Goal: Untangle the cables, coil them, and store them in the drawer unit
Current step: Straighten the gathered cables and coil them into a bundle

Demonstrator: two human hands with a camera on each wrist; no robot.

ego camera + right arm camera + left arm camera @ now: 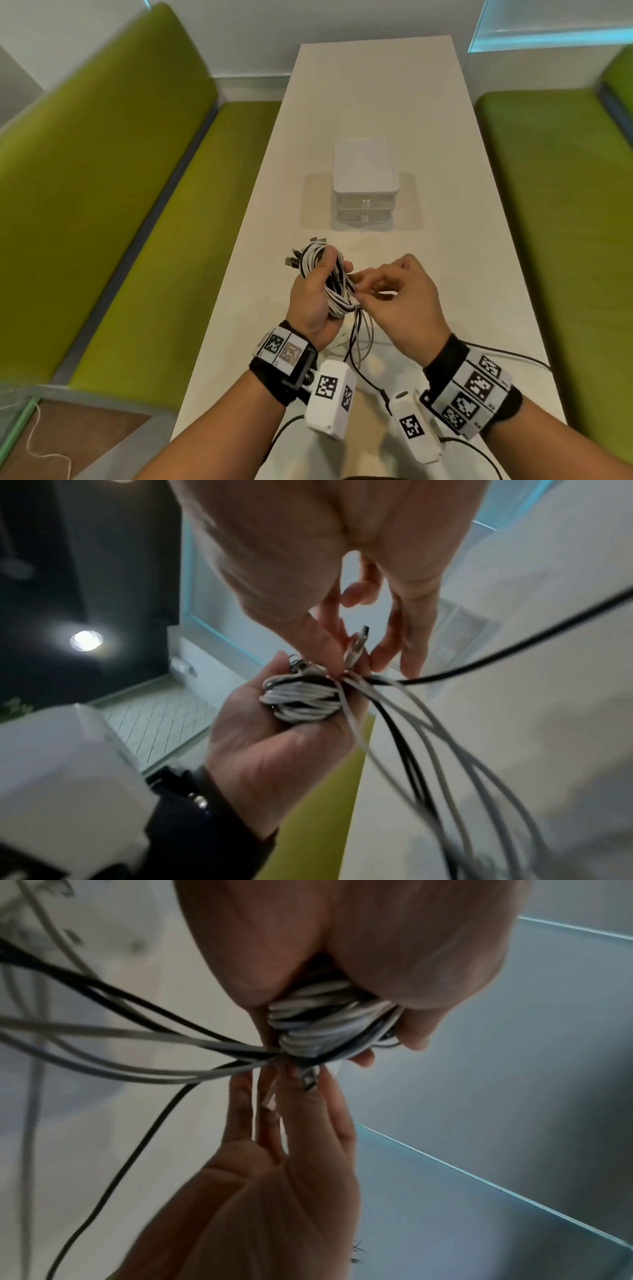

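Note:
A coiled bundle of white and black cables is gripped in my left hand, held above the table in the head view. My right hand pinches a USB plug and loose strands at the bundle's lower right edge. Several loose strands hang from the bundle down to the table. The white drawer unit stands farther back on the table with both drawers closed.
The long white table runs away from me between green benches on the left and the right. Black sensor leads trail over the table near my wrists. A glass partition edge sits at the lower left.

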